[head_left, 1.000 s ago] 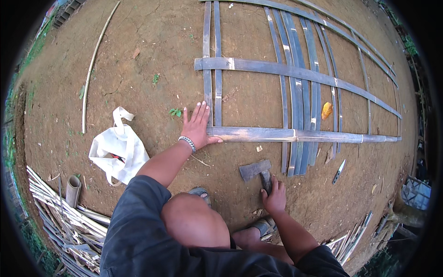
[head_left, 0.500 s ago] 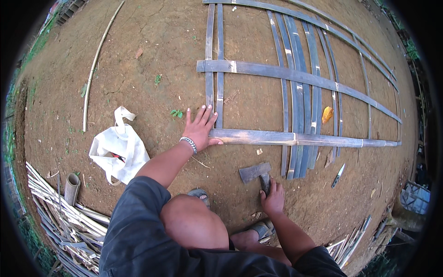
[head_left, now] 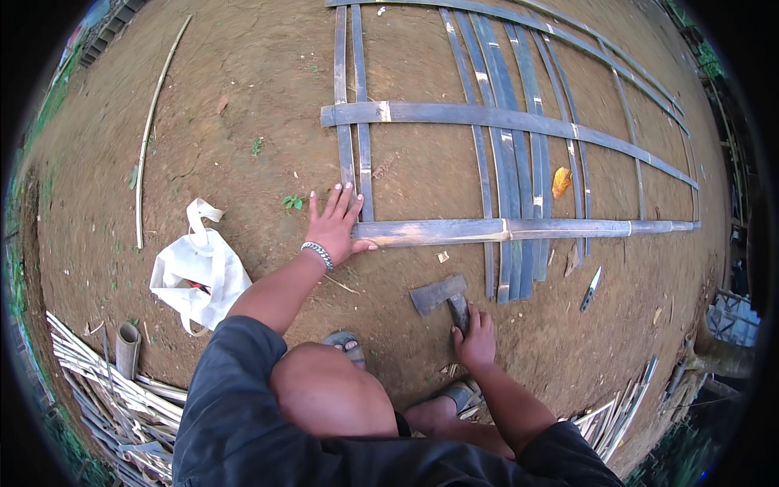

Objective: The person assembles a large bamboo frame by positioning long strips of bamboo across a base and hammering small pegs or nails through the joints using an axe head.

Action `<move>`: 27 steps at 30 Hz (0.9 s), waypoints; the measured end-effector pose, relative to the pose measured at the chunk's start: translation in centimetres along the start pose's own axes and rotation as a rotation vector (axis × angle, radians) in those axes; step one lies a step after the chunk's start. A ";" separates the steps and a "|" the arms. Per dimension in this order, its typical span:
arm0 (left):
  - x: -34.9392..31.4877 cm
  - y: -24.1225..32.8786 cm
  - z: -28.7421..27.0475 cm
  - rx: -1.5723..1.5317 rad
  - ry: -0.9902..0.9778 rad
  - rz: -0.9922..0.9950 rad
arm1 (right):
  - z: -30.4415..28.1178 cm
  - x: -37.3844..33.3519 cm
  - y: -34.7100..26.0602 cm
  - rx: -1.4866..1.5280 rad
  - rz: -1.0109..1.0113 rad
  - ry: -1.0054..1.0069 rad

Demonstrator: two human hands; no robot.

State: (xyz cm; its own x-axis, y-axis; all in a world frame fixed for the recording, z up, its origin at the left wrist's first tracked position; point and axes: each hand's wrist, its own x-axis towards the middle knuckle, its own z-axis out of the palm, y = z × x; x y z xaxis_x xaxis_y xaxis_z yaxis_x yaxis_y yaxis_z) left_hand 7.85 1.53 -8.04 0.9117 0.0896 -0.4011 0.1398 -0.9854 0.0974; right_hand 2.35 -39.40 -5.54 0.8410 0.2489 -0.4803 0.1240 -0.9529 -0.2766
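- I find the left hand at the left end of the bamboo slat — fingers spread.
- Right hand: fingers curled around the hatchet, on the slat's near side.
- Knife: same side of the slat, farther right.

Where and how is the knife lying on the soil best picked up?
Probably by its dark handle, coming from the person's side: the knife lies with that end toward them and its bright blade pointing away. The right hand is nearer, though it holds the axe-like tool.
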 end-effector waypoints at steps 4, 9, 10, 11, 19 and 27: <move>-0.1 -0.2 0.5 0.007 0.025 -0.007 | -0.2 -0.3 0.1 0.003 -0.014 0.006; -0.1 0.7 -0.2 0.009 -0.010 -0.026 | -1.1 -0.8 0.2 0.025 -0.018 0.032; -0.2 0.7 -0.1 0.003 -0.015 -0.035 | -1.0 -0.7 0.3 0.030 -0.018 0.043; -0.3 0.7 -0.1 -0.005 -0.019 -0.044 | -1.1 -0.5 0.4 0.034 -0.018 0.056; -3.1 0.6 2.3 -0.336 0.239 -0.074 | -1.9 4.6 2.2 0.017 0.120 0.305; -4.3 -0.4 2.5 -0.416 0.264 -0.071 | -3.1 9.0 0.0 -0.038 0.191 0.252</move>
State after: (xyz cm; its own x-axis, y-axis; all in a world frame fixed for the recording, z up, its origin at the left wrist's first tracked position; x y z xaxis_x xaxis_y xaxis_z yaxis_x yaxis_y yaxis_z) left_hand 2.95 1.16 -8.66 0.9535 0.2413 -0.1804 0.2984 -0.8390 0.4549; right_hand 11.54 -37.73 -7.30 0.9543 0.0185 -0.2982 -0.0334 -0.9852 -0.1679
